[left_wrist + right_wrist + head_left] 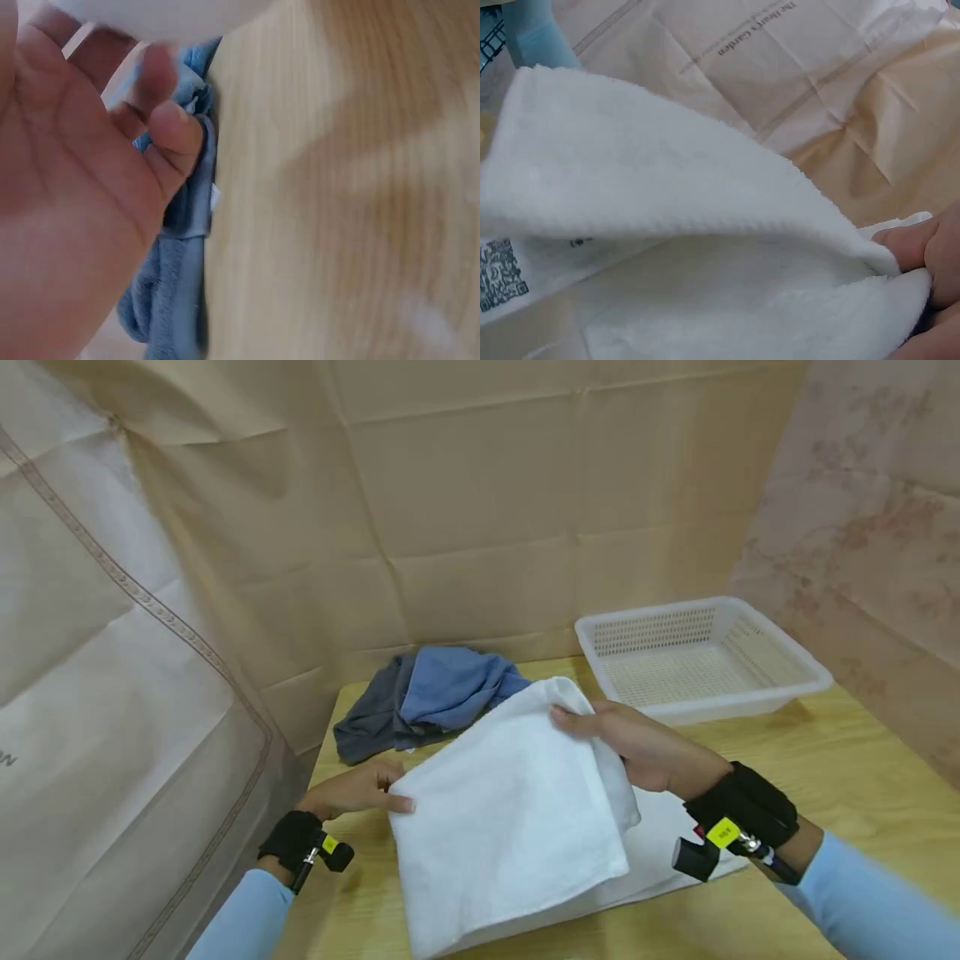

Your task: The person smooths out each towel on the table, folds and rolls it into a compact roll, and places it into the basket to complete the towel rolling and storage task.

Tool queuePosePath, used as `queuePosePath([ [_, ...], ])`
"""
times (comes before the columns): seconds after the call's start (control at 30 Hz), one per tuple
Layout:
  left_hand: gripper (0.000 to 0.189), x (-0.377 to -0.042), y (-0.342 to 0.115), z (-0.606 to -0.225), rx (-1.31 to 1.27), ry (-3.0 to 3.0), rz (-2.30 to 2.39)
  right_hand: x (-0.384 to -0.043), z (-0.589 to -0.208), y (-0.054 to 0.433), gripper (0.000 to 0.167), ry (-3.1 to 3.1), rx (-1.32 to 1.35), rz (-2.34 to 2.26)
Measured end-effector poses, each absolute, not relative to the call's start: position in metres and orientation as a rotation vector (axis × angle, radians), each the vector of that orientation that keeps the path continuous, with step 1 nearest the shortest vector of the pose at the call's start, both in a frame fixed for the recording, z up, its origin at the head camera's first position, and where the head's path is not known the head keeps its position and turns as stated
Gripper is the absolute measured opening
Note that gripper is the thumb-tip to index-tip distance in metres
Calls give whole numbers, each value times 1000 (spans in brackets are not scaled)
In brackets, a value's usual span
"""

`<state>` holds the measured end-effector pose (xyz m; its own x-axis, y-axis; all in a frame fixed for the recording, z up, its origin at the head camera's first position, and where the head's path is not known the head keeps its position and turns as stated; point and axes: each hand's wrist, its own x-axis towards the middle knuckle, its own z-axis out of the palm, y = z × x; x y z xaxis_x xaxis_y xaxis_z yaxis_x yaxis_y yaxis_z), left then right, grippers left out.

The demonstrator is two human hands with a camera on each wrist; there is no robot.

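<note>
White towel (510, 827): in the lower middle of the frame, stretched between the two hands, its front panel lifted at a slant; a white layer lies flat on the surface (847, 777) at lower right.
Left hand (360, 789): left of the towel; its grip is clamped on the towel's upper-left edge, thumb on the near face.
Right hand (637, 743): right of centre; its grip is clamped on the top edge near the upper-right corner, thumb on the near face, with cloth hanging below the fingers.
Towel edge in the right wrist view: running from the left side to the fingers at right, two layers meeting there.
Blue cloth (457, 685) and gray cloth (375, 718): heaped together behind the towel, left of centre.
White plastic basket (720, 703): on the surface, upper right.
</note>
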<state>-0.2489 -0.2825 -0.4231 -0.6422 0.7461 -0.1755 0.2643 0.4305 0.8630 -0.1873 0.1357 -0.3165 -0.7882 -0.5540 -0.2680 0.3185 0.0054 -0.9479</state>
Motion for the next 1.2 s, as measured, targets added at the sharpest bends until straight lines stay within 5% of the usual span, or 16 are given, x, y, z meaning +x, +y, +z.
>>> queuePosePath([
  [0.27,12,-246,-284,-445,816,2067,1122,-196,-355,186,38,1737,-94,-1796],
  [0.8,24,-241,-247,-473,805,2348,867,-228,-461,243,63,2534,-45,-1211],
  [1.2,67,-228,-249,-463,866,2599,780,-216,-466,213,40,3280,-257,-528],
])
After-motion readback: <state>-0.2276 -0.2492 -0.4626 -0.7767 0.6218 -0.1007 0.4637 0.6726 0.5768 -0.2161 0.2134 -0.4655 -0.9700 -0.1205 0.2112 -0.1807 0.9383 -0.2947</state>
